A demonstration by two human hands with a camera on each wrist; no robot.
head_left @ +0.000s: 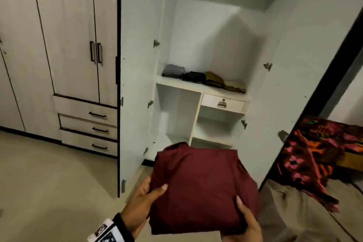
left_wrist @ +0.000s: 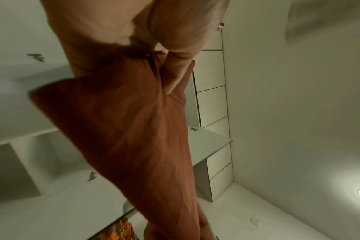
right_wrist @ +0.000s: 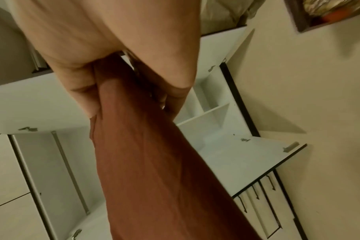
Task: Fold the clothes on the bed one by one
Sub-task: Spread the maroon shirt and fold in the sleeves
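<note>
A folded maroon garment [head_left: 202, 186] hangs in the air in front of the open wardrobe, low in the head view. My left hand [head_left: 145, 196] grips its left edge, thumb on top and fingers hidden underneath. My right hand [head_left: 245, 220] grips its near right corner the same way. In the left wrist view the maroon garment [left_wrist: 134, 129] is pinched under my left hand [left_wrist: 154, 65]. The right wrist view shows the maroon garment [right_wrist: 154, 162] clamped in my right hand [right_wrist: 125, 78].
The open wardrobe [head_left: 206, 45] stands ahead, both doors swung wide. Its shelf [head_left: 198, 87] carries several folded clothes [head_left: 204, 79], above a small drawer [head_left: 223, 103] and lower cubbies. A closed wardrobe with drawers [head_left: 88, 127] is on the left. A floral bedspread [head_left: 314, 153] lies right.
</note>
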